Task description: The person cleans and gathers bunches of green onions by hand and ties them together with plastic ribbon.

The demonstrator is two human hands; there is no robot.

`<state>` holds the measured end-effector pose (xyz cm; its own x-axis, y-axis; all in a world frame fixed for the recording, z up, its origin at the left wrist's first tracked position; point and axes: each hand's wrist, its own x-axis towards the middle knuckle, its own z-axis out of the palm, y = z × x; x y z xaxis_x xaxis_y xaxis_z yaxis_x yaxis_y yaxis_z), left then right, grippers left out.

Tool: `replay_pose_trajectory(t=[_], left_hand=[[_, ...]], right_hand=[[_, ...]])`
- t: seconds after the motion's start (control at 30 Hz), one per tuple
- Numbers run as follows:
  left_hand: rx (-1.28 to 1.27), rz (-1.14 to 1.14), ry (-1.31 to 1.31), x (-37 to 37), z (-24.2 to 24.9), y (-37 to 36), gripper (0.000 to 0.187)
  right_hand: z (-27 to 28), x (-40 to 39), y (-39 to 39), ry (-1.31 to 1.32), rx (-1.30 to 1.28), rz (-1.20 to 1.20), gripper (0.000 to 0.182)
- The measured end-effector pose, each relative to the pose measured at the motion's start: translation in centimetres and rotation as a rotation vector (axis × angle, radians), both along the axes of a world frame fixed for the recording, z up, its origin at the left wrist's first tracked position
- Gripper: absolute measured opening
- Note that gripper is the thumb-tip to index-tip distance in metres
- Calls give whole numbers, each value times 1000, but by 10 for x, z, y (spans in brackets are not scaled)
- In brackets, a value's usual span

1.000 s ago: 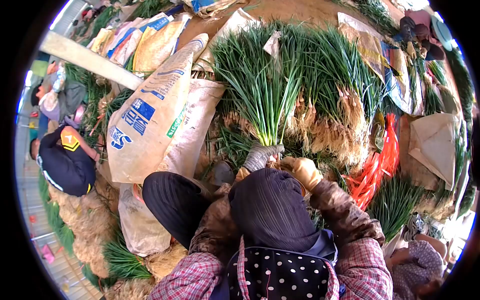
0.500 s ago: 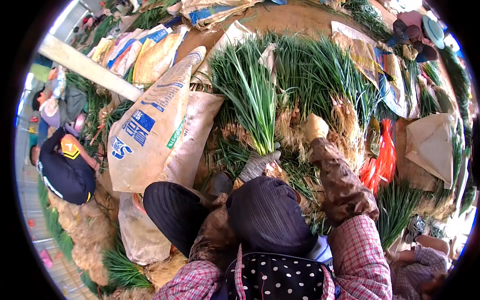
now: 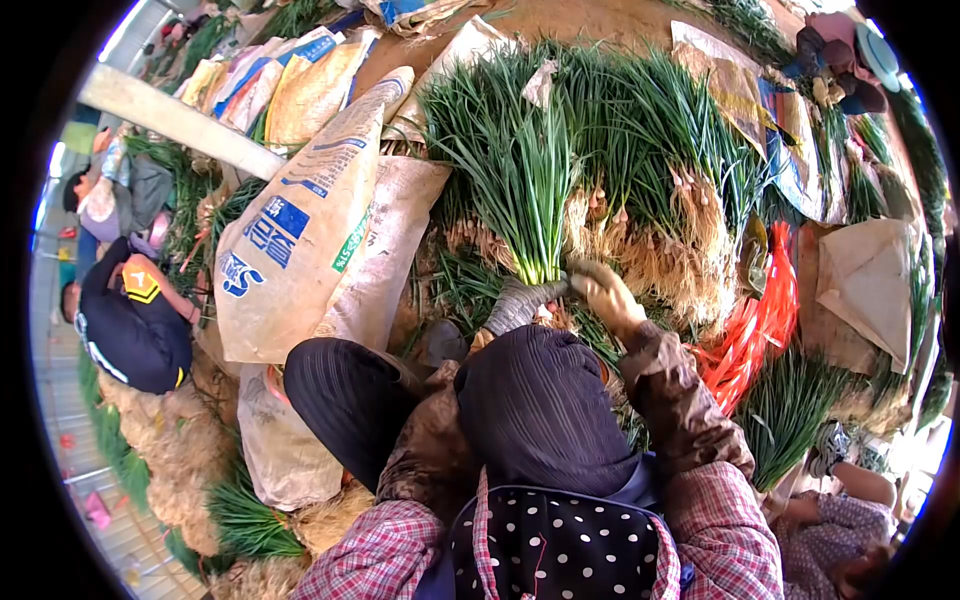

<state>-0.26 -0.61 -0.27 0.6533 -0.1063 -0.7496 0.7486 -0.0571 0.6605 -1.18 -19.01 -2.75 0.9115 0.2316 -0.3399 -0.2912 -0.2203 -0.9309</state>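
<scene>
A bunch of scallions fans upward in front of my knees, its pale stem ends gathered low down. My left hand, in a grey glove, is wrapped round those stems. Beside it, on the right, my right hand in a tan glove has its fingers curled in against the stem ends. Whatever those fingers pinch is hidden. The bulbs below my left hand show only partly behind my knee. A large heap of loose scallions lies just beyond, with stringy pale roots toward me.
A printed woven sack lies to the left of the heap. Red plastic strips hang at the right, above another scallion pile. A person in dark clothes crouches at far left; another person sits at lower right.
My right hand has come from the roots of the heap toward me and left, to the bunch at my left hand. The left hand still grips the bunch.
</scene>
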Motion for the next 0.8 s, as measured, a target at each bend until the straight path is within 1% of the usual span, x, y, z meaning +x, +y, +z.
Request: replay_pose_trajectory(t=[0.03, 0.07, 0.13, 0.23, 0.27, 0.37, 0.4, 0.5, 0.57, 0.6, 0.63, 0.67, 0.7, 0.77, 0.8], left_hand=[[75, -27, 30, 1, 9, -2, 30], [-49, 6, -35, 1, -8, 1, 28], [-52, 5, 12, 1, 5, 2, 27], [-73, 29, 11, -2, 6, 5, 26], [-83, 42, -1, -3, 5, 6, 25], [-22, 88, -14, -4, 0, 4, 25], [67, 49, 26, 0, -10, 2, 26], [190, 141, -63, -1, 8, -3, 30], [213, 155, -145, 1, -2, -2, 40], [245, 154, -98, 2, 8, -4, 40], [153, 182, -129, 0, 7, -4, 38], [58, 210, -156, -2, 7, -5, 37], [-39, 236, -178, -3, 7, -5, 36], [-153, 257, -134, -7, -1, -2, 34], [-249, 226, -89, -7, 2, 0, 32]], right_hand=[[0, 10, 6, 94, 80, -141, 36], [3, 19, 13, 161, 168, -197, 38], [11, 34, 22, 295, 341, -308, 41], [-1, 51, 26, 461, 594, -417, 30], [-4, 48, 27, 516, 690, -466, 18], [-15, 36, 20, 633, 675, -457, 16], [-32, 34, 22, 786, 609, -639, 11], [-38, 2, 27, 135, -571, -40, 7], [-52, -14, 20, 185, -738, 309, 7], [-34, -17, 12, 92, -679, 485, 6], [-32, -10, 9, 115, -716, 408, 14], [-29, -1, 5, -18, -814, 135, 19], [-13, 12, 1, -148, -899, -143, 25], [10, 56, -14, -62, -1012, -353, 33], [6, 76, -26, 14, -1031, -307, 29]])
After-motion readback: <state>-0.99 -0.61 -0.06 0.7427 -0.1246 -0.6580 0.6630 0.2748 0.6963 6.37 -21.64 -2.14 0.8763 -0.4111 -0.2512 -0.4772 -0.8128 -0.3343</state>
